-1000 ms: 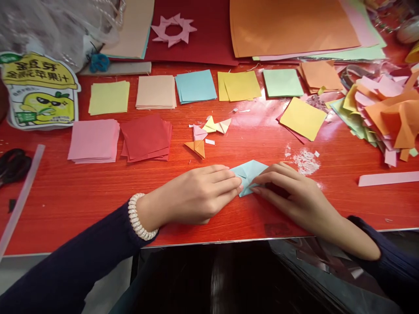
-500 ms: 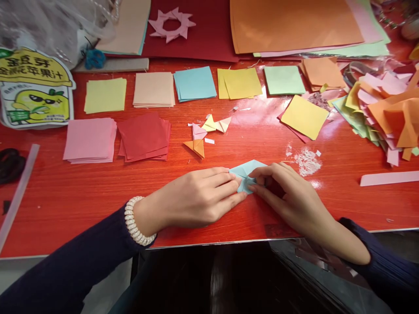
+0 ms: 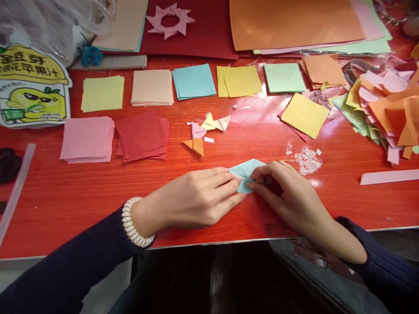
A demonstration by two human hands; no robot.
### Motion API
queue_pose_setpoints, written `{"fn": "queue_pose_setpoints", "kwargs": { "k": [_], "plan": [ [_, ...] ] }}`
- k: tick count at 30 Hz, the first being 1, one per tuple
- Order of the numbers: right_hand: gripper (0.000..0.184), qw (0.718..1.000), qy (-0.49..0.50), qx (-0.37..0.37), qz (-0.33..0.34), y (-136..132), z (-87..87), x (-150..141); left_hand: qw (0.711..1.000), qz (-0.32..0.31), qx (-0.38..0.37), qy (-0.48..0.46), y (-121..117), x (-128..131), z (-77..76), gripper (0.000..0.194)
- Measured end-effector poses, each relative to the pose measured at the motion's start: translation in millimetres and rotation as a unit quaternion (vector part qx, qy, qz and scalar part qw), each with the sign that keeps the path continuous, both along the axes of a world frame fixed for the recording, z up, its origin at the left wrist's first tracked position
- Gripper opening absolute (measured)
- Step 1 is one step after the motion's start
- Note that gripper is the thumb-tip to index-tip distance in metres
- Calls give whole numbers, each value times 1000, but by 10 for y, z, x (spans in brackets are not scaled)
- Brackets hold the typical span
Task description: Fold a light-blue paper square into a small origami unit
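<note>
A light blue folded paper (image 3: 248, 168) lies near the table's front edge, with a crease across its middle. My left hand (image 3: 199, 196) is palm down, its fingers close together and holding the paper's left side against the table. At the right side, my right hand (image 3: 288, 192) pinches the paper between thumb and curled fingers. Both hands hide parts of its edges. Beyond them sit small folded paper pieces: an orange one (image 3: 195, 146), a pink one (image 3: 197, 130), a yellow one (image 3: 208, 122) and a peach one (image 3: 223, 123).
Square paper stacks cross the table, among them pink (image 3: 87, 138), red (image 3: 142, 136) and blue (image 3: 194, 81). A pink folded paper ring (image 3: 186, 20) lies at the back. Paper scraps (image 3: 393, 109) pile up at right. Black-handled scissors (image 3: 9, 165) and a juice pouch (image 3: 32, 87) are at left.
The view has shifted slightly. Both hands stay on the blue paper, with the right fingertips moved only a little along it.
</note>
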State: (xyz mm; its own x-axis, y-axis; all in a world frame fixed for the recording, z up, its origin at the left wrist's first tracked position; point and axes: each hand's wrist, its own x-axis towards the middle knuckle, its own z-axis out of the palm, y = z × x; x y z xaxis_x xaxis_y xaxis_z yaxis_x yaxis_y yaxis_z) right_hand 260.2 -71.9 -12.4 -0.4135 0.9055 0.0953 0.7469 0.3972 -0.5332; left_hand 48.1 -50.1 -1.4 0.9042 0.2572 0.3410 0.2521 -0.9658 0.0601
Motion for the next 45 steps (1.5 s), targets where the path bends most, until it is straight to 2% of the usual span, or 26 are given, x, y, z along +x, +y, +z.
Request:
{"fn": "queue_pose_setpoints", "kwargs": {
  "k": [7, 13, 15, 17, 19, 21, 25, 27, 30, 34, 40, 45],
  "plan": [
    [12, 999, -2, 28, -29, -17, -103, 31, 1000, 7, 7, 2, -17, -12, -11, 23],
    [16, 998, -46, 41, -33, 52, -131, 275, 1000, 7, -20, 0, -25, -12, -22, 23],
    [16, 995, -55, 88, -2, 96, -98, 339, 999, 5, -32, -7, -8, -18, -30, 24],
    [25, 988, -63, 125, 61, 126, -64, 376, 999, -1, -41, -17, 15, -30, -36, 26],
    [32, 978, -75, 139, 133, 124, -42, 395, 999, -7, -39, -22, 37, -42, -35, 25],
    [32, 969, -86, 154, 175, 85, -28, 398, 1000, -2, -11, -26, 49, -48, -27, 21],
    [29, 955, -99, 218, 174, -58, 21, 321, 994, 61, 83, -37, 40, -45, -12, 13],
    [27, 953, -100, 230, 168, -123, 49, 241, 990, 81, 105, -50, 29, -43, -19, 14],
    [26, 957, -101, 216, 162, -183, 62, 145, 992, 60, 98, -51, 21, -41, -45, 17],
    [32, 961, -91, 175, 196, -213, 26, 154, 997, 19, 75, -11, 31, -33, -66, 18],
    [51, 972, -57, 169, 152, -185, 22, 202, 999, 20, 26, -12, 32, -22, -62, 19],
    [64, 976, -55, 150, 151, -102, -27, 179, 1000, 16, -4, -1, 28, -16, -82, 22]
  ]
}}
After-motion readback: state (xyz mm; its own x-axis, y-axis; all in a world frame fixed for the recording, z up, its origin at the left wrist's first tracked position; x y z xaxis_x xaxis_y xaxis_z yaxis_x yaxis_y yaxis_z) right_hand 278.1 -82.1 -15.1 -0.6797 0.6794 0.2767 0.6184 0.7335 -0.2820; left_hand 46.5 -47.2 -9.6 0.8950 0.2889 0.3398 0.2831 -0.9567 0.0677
